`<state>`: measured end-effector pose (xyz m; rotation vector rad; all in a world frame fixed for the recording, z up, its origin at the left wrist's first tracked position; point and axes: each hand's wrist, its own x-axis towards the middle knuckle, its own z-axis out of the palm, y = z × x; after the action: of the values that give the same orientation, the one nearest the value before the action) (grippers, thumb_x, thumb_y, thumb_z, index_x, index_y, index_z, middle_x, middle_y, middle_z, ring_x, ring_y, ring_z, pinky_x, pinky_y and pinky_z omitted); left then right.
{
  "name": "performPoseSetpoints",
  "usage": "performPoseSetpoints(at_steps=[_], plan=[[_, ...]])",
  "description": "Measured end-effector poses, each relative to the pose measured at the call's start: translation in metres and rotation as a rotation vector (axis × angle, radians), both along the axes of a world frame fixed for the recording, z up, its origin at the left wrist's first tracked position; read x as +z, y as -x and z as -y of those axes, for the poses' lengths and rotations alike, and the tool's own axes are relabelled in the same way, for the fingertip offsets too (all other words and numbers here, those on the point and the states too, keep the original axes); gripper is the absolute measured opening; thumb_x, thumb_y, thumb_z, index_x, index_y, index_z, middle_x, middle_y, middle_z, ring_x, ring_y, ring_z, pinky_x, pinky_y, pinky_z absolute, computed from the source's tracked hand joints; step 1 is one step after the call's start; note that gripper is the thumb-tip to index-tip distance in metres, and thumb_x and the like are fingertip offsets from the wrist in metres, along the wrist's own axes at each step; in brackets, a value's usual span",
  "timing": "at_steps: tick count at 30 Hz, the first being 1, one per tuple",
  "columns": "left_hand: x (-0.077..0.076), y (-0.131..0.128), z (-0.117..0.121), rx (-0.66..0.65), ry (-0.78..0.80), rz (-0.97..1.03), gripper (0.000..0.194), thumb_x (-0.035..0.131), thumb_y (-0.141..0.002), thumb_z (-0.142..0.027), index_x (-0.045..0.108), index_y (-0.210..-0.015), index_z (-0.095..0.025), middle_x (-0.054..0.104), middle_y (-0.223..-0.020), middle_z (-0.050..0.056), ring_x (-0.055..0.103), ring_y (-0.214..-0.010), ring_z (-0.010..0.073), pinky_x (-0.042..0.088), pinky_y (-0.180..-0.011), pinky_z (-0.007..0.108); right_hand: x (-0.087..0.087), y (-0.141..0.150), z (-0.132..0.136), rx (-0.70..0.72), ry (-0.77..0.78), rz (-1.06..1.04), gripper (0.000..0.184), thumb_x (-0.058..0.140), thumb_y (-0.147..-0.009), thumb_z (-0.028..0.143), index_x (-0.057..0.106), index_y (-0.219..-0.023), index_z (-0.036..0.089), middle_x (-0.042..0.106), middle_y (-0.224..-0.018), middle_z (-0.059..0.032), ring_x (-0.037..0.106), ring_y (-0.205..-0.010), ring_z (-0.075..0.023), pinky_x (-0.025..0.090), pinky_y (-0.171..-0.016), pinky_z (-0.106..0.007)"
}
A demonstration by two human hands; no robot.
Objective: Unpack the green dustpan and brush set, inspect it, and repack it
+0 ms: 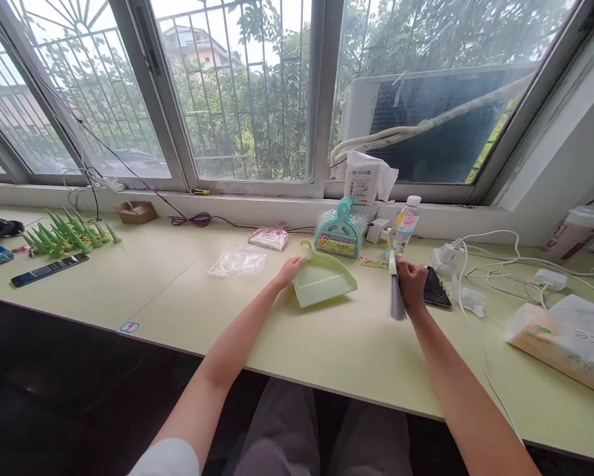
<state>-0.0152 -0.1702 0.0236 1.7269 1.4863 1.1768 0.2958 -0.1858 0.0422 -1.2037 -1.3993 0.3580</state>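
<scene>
Two hands at work on the pale counter [188,291], and the light green dustpan [321,281] sits between them, flat on its base with the open mouth facing the person. The left hand [288,271] rests against the dustpan's left rear corner, fingers loosely curled, touching rather than clamping; its grip is mostly open with nothing lifted. To the right of the dustpan, the right hand [412,287] is closed around a small brush [395,291], green handle up, grey bristles hanging down to the counter.

Handling call: that dustpan looks like thin moulded plastic, light and stiff, a touch slippery, so the looped handle at its back is the sensible place to take it. The brush looks just as light, its bristles soft, so hold the handle.

Containers now. The dustpan appears empty. Just behind it leans a teal dustpan set [339,231] in clear wrapping. Left of the dustpan lies an empty clear plastic bag [237,262], flat. Right of the brush, a dark phone [436,287], and behind it a small bottle [405,225], contents hard to tell.
</scene>
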Motion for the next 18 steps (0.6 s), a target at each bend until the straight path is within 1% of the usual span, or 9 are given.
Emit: performPoseSetpoints(at_steps=[2,3,5,7,9,11,14,18], plan=[[0.0,0.017,-0.007,0.067,0.001,-0.056,0.036,0.045,-0.085,-0.043,0.065,-0.074,-0.016,0.063,-0.073,0.004,0.055,-0.079,0.0208,0.04,-0.074,0.029,-0.004,-0.009,-0.005,-0.083,-0.02,0.235,0.046,0.038,-0.087,0.046,0.056,-0.055,0.018,0.062,-0.063,-0.0075,0.056,-0.064,-0.0186,0.039,-0.064,-0.029],[0.0,0.024,-0.009,0.092,0.005,-0.084,0.035,0.045,-0.085,-0.042,0.064,-0.071,-0.017,0.062,-0.072,0.003,0.055,-0.078,0.0208,0.039,-0.074,0.029,-0.008,-0.009,-0.007,-0.095,-0.003,0.344,0.046,0.039,-0.087,0.044,0.057,-0.054,0.018,0.065,-0.067,-0.0087,0.057,-0.066,-0.019,0.038,-0.064,-0.029],[-0.003,0.035,-0.011,0.141,0.023,-0.155,0.033,0.046,-0.084,-0.039,0.062,-0.065,-0.018,0.061,-0.07,0.004,0.055,-0.076,0.0211,0.038,-0.072,0.03,-0.019,-0.006,-0.009,-0.092,0.047,0.585,0.045,0.039,-0.088,0.04,0.06,-0.055,0.018,0.069,-0.074,-0.01,0.06,-0.07,-0.0201,0.036,-0.063,-0.029],[-0.006,0.042,-0.011,0.18,0.048,-0.226,0.032,0.048,-0.083,-0.037,0.061,-0.061,-0.018,0.061,-0.067,0.005,0.055,-0.074,0.022,0.037,-0.071,0.03,-0.028,0.0,-0.01,-0.073,0.108,0.799,0.043,0.039,-0.089,0.037,0.063,-0.059,0.018,0.07,-0.076,-0.0103,0.061,-0.072,-0.0211,0.034,-0.061,-0.029],[-0.008,0.045,-0.011,0.218,0.06,-0.291,0.031,0.049,-0.083,-0.036,0.06,-0.059,-0.018,0.063,-0.071,0.007,0.056,-0.077,0.0235,0.037,-0.071,0.031,-0.033,0.007,-0.009,-0.05,0.156,0.957,0.042,0.039,-0.09,0.037,0.065,-0.063,0.018,0.07,-0.077,-0.0106,0.062,-0.072,-0.0214,0.033,-0.059,-0.028],[-0.008,0.047,-0.01,0.256,0.056,-0.345,0.031,0.047,-0.083,-0.036,0.062,-0.063,-0.018,0.065,-0.082,0.009,0.057,-0.085,0.0252,0.037,-0.073,0.031,-0.033,0.01,-0.007,-0.031,0.186,1.038,0.041,0.04,-0.09,0.036,0.067,-0.066,0.018,0.071,-0.079,-0.011,0.063,-0.072,-0.0209,0.032,-0.059,-0.028],[-0.005,0.047,-0.009,0.298,0.06,-0.406,0.03,0.045,-0.085,-0.038,0.065,-0.074,-0.019,0.066,-0.097,0.01,0.057,-0.094,0.0258,0.037,-0.075,0.03,-0.029,0.012,-0.004,-0.022,0.219,1.064,0.039,0.041,-0.091,0.04,0.069,-0.072,0.02,0.071,-0.084,-0.0099,0.063,-0.075,-0.0205,0.033,-0.06,-0.028],[-0.001,0.045,-0.006,0.317,0.087,-0.461,0.024,0.047,-0.084,-0.037,0.064,-0.087,-0.021,0.066,-0.101,0.007,0.058,-0.093,0.0225,0.039,-0.075,0.029,-0.019,0.014,0.002,-0.004,0.297,1.068,0.041,0.044,-0.086,0.056,0.068,-0.078,0.023,0.071,-0.083,-0.0075,0.063,-0.078,-0.0222,0.034,-0.061,-0.028]])
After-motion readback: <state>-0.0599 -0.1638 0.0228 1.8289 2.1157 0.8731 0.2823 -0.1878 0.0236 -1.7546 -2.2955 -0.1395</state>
